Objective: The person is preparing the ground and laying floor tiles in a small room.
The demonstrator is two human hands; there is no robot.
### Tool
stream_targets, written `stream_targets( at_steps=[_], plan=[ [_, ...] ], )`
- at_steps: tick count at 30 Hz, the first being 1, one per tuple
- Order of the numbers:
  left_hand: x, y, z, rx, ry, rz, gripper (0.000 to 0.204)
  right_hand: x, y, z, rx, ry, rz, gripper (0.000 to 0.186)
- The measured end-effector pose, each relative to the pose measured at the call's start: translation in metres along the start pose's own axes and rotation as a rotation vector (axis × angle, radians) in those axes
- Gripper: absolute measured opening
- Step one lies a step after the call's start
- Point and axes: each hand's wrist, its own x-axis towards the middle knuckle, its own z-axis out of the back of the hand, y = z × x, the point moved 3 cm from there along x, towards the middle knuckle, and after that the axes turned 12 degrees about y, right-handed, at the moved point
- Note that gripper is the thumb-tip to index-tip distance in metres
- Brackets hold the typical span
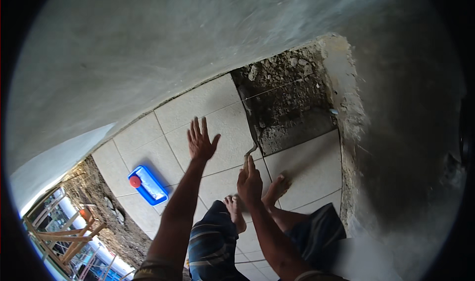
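My left hand [200,140] is open, fingers spread, over or on a pale floor tile [225,137]; I cannot tell whether it touches. My right hand [250,179] grips the handle of a trowel-like tool [251,149] with a bent dark metal neck, which reaches to that tile's corner; its far end is hard to make out. Beside it is an untiled pit [279,107] of rubble and dark soil, with a thin string across it. My bare feet stand on the tiles [307,167] below.
A blue plastic tray [163,197] with a red round object [135,181] sits on the tiles at left. Grey walls [123,48] rise at the back and right. A dirt strip [114,206] and wooden scaffolding [67,236] lie at lower left.
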Motion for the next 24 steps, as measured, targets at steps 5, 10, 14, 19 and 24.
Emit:
stream_targets(
  at_steps=[5, 10, 14, 19, 24],
  plan=[
    [0.061, 0.028, -0.037, -0.009, -0.122, -0.05, 0.098, 0.056, -0.009, -0.003, -0.012, -0.086, 0.176, 0.06],
    [0.059, 0.035, -0.046, -0.007, -0.085, -0.027, 0.101, 0.114, 0.009, 0.045, 0.596, 0.209, -0.225, 0.059],
    [0.062, 0.028, -0.046, -0.019, -0.071, -0.017, 0.101, 0.068, -0.028, 0.058, 0.577, 0.167, -0.157, 0.059],
    [0.059, 0.034, -0.044, -0.025, -0.089, 0.002, 0.1, -0.004, -0.025, 0.033, -0.197, -0.043, 0.114, 0.058],
    [0.063, 0.023, -0.044, -0.015, -0.057, 0.0, 0.1, 0.001, -0.019, 0.03, -0.063, -0.065, 0.191, 0.056]
  ],
)
